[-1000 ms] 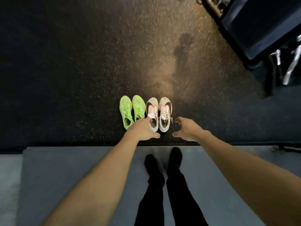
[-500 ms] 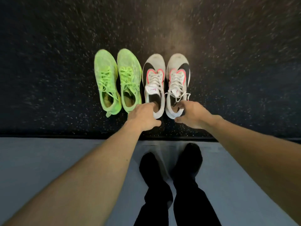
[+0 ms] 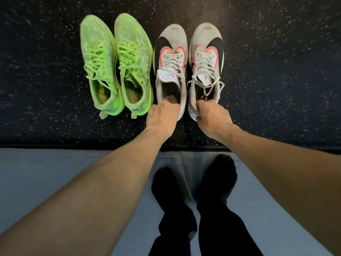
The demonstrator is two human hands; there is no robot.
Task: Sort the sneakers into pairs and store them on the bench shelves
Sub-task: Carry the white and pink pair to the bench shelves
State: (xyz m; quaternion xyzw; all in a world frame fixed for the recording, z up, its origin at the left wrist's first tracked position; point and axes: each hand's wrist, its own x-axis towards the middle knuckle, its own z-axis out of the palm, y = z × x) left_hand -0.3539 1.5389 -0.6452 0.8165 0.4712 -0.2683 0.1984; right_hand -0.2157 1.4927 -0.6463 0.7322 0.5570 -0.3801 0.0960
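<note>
Speckled floor (image 3: 55,71); hands grip grey sneakers (image 3: 170,58), tongue reads "ZOOM FLY".

Paired green (image 3: 116,67), grey sneakers (image 3: 188,65) side-by-side

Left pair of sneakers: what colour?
Neon green sneakers, laces included; head view shows them best.

left hand (image 3: 162,118), right hand (image 3: 214,118), fingers curled, gripping
</note>
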